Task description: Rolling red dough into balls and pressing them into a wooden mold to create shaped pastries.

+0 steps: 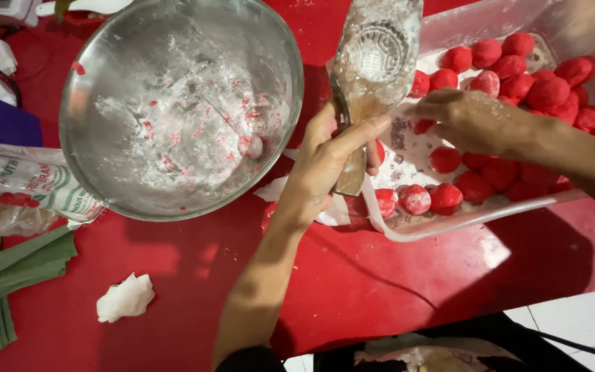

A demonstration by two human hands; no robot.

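My left hand (325, 162) grips the handle of a wooden mould (373, 65) dusted with flour, its round carved hollow facing up. My right hand (473, 120) reaches into a clear plastic tub (449, 224) and closes its fingertips on a red dough ball (420, 126). Several red dough balls (518, 69) lie in the tub, some powdered white. A large steel bowl (180, 103) with flour and red crumbs sits left of the mould.
The red table (394, 289) carries a white crumpled wad (125, 297), a stack of green leaf pieces (8, 275) and a printed flour bag (25, 186) at the left. White tiled floor (587, 320) shows past the table's near right edge.
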